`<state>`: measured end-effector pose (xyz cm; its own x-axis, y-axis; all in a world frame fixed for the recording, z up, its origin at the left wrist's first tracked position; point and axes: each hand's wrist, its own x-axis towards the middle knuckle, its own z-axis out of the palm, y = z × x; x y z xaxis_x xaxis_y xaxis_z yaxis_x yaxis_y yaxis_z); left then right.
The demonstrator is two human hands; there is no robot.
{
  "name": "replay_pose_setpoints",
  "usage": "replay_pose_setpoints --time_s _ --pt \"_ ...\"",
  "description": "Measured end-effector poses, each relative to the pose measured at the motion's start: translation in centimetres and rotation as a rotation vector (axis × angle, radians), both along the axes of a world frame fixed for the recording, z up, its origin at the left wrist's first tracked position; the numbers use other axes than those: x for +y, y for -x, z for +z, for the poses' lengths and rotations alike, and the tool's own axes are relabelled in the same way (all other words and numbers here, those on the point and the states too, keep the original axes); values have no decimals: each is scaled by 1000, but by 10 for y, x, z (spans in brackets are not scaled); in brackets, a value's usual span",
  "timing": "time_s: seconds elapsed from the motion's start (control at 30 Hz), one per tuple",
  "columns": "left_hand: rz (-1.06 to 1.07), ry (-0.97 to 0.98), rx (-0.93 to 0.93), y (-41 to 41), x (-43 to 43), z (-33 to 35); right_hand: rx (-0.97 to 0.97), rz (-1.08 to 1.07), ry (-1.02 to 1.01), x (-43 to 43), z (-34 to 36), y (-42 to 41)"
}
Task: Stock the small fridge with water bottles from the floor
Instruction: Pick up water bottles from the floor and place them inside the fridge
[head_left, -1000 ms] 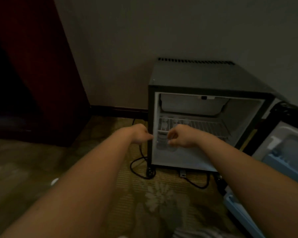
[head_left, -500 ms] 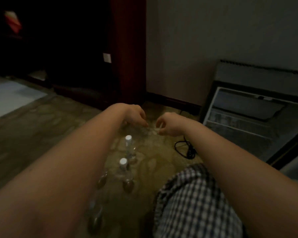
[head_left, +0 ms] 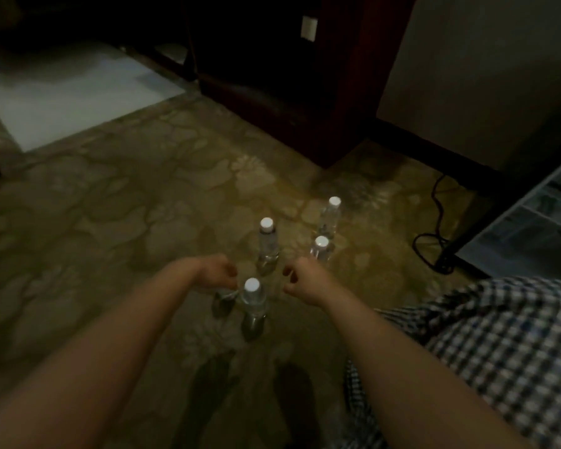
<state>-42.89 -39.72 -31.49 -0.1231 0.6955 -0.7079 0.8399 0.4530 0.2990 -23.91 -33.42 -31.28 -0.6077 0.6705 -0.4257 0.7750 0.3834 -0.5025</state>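
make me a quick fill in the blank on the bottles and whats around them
1. ____ white caps show on the water bottles.
2. Every bottle in view stands ____ on the carpet.
3. The black cord lies on the carpet just left of the open ____.

Missing words: four; upright; fridge

Dim and grainy throughout. Just beyond the fingers (head_left: pixel 230 280), white bottle caps (head_left: pixel 266 223) catch faint light; far left of them a pale floor patch (head_left: pixel 78 92) glows. Edges bow; forearms (head_left: pixel 110 351) look soft.
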Motion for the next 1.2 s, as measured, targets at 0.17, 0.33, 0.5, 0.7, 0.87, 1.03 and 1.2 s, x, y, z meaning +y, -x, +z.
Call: replay_pose_setpoints --time_s 0.17,0.33,0.5,0.7,0.87,1.03,1.2 --pt "193 -34 -194 17 -40 -52 -55 14 24 -9 -42 26" --pt "602 -200 -463 -6 -57 -94 -40 6 101 -21 -72 48" --pt "889 -304 -593 -32 -59 -125 -18 0 88 -26 -91 66" --pt "898 -322 -619 -41 -51 -142 -23 -44 147 -21 -108 75" --pt "876 -317 -653 -42 -54 -145 -25 -61 108 -28 -115 82" --pt "905 -361 -676 -41 -61 -149 122 -103 145 -31 -105 77" --pt "833 -391 -665 -35 -60 -137 156 7 118 -26 -75 70"
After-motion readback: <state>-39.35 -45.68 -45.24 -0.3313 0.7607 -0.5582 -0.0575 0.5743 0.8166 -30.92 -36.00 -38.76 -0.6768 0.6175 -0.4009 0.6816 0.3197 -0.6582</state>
